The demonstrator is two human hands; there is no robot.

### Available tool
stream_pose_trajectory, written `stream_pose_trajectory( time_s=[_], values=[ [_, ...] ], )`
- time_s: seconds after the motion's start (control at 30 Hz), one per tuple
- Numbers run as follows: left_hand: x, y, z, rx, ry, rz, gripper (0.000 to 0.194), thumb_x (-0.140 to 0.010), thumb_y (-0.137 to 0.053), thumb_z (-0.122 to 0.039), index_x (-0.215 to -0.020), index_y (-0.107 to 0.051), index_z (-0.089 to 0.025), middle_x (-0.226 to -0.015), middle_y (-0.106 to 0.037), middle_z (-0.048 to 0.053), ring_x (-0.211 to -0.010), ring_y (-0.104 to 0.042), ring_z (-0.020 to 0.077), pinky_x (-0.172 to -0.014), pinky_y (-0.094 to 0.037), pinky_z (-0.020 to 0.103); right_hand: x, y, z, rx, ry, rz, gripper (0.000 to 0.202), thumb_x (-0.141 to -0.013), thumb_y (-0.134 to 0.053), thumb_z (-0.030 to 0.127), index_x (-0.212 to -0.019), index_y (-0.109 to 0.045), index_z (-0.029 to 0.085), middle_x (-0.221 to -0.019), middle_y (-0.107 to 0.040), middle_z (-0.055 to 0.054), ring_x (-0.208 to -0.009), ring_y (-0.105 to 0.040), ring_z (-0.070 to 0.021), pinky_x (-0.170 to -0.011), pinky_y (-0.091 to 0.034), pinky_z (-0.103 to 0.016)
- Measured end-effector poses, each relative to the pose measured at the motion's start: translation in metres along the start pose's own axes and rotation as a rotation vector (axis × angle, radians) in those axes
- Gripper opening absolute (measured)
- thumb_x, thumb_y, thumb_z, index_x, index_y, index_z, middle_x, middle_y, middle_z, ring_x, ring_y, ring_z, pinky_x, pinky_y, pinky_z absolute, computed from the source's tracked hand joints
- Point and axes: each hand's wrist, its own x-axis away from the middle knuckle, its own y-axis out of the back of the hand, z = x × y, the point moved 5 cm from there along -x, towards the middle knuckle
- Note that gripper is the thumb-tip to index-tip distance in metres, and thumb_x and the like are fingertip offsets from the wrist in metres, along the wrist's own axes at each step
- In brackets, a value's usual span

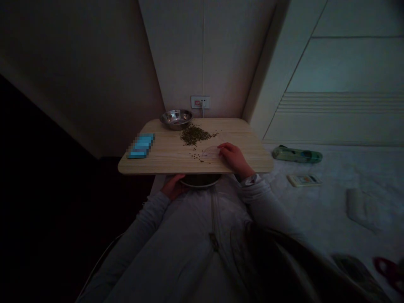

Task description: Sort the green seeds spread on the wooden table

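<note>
Head view shows what seems to be the gathering step: one left hand (pixel 173 187) is at the rim of one dish (pixel 200 181) under the board's (pixel 167 163) near edge, while loose grains (pixel 195 135) are worked above. The next move seems to call for drawing strays over that edge with the dish squarely beneath.

Counted from the left: one lit screen (pixel 141 146) lies on the board's left end. The left hand touches the dish, but its fingers are mostly hidden, so its grip cannot be told. One metal bowl (pixel 176 121) stands at the board's far left. Just beside it is one heap of grains, too many to count, with strays scattered toward the near edge. One clear piece (pixel 210 152) lies right of those strays, its end apparently in a narrow pinch of one right hand (pixel 232 157). Right of the board lie one green pouch (pixel 296 155) and one remote (pixel 304 180).
</note>
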Motion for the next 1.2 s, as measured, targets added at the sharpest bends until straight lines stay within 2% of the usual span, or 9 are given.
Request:
stream_pose_trajectory(
  time_s=[0.3,0.57,0.9,1.2],
  values=[
    [-0.0007,-0.0005,0.0005,-0.001,0.014,0.008,0.012,-0.07,-0.052,-0.018,-0.08,-0.059,-0.017,-0.077,-0.066,0.003,-0.072,-0.061,0.0154,-0.057,-0.051,0.026,-0.0012,-0.0007,-0.0047,-0.022,-0.015,0.005,0.025,-0.066,-0.042,0.026,-0.082,-0.059,0.016,-0.063,-0.057,0.001,-0.06,-0.049,-0.0116,-0.064,-0.038,-0.026],
    [0.0021,-0.0026,-0.0015,-0.019,0.001,0.01,0.015,-0.07,-0.052,-0.018,-0.083,-0.059,-0.017,-0.083,-0.067,0.006,-0.083,-0.061,0.0193,-0.064,-0.052,0.03,0.0006,-0.0001,-0.0022,-0.036,-0.017,0.01,0.024,-0.066,-0.042,0.026,-0.081,-0.059,0.017,-0.061,-0.057,0.002,-0.059,-0.048,-0.0116,-0.064,-0.039,-0.026],
    [-0.0005,0.0,0.0001,-0.005,0.014,-0.006,0.012,-0.069,-0.053,-0.017,-0.08,-0.058,-0.016,-0.08,-0.066,0.004,-0.077,-0.062,0.0171,-0.059,-0.052,0.027,0.0008,0.0003,-0.0023,-0.035,-0.019,0.006,0.025,-0.066,-0.042,0.026,-0.081,-0.059,0.016,-0.062,-0.058,0.001,-0.061,-0.049,-0.0118,-0.066,-0.039,-0.026],
    [0.0012,-0.0011,-0.001,-0.02,0.001,-0.01,0.012,-0.069,-0.054,-0.019,-0.08,-0.058,-0.017,-0.083,-0.066,0.005,-0.083,-0.061,0.0179,-0.06,-0.051,0.026,0.0001,-0.0007,-0.0056,-0.051,-0.024,0.007,0.025,-0.066,-0.042,0.027,-0.081,-0.059,0.017,-0.062,-0.058,0.001,-0.06,-0.049,-0.0114,-0.062,-0.038,-0.025]
  ],
)
